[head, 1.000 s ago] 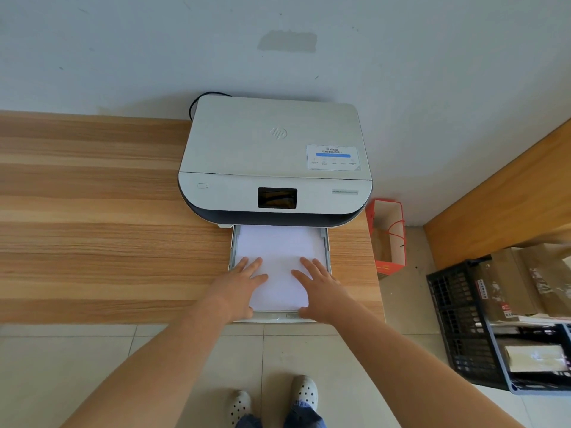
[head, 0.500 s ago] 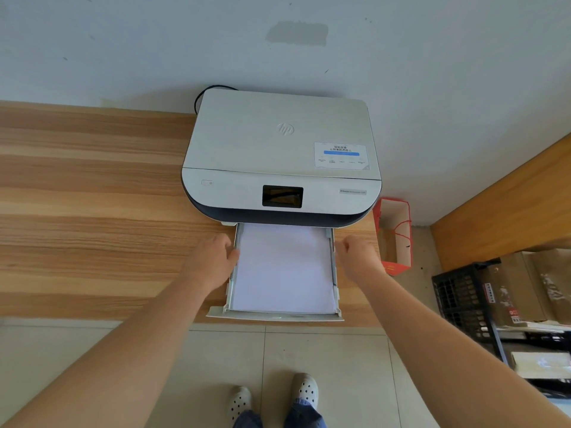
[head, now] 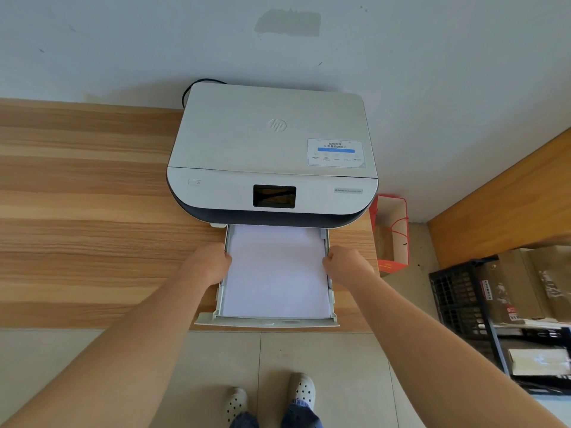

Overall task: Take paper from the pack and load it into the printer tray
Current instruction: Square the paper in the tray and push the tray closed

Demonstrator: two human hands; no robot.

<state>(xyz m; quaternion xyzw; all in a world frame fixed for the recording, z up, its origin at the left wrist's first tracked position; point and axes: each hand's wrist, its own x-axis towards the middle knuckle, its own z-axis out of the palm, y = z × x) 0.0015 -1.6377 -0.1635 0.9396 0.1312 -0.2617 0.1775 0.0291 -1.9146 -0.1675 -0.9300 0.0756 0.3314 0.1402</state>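
A white printer (head: 272, 149) stands on the wooden table against the wall. Its paper tray (head: 265, 322) is pulled out toward me, reaching the table's front edge. A stack of white paper (head: 275, 273) lies flat inside the tray. My left hand (head: 208, 264) is curled against the tray's left side wall. My right hand (head: 347, 264) is curled against the right side wall. Both hands' fingertips are hidden at the tray walls. No paper pack is in view.
The wooden table (head: 86, 211) stretches left of the printer. A red paper bag (head: 391, 236) stands on the floor right of the table. A black crate with cardboard boxes (head: 494, 304) sits at far right. My feet (head: 268, 396) are on the tiled floor.
My hands left the top of the paper and moved out to the two side walls of the tray. The tray with the paper stays pulled out.
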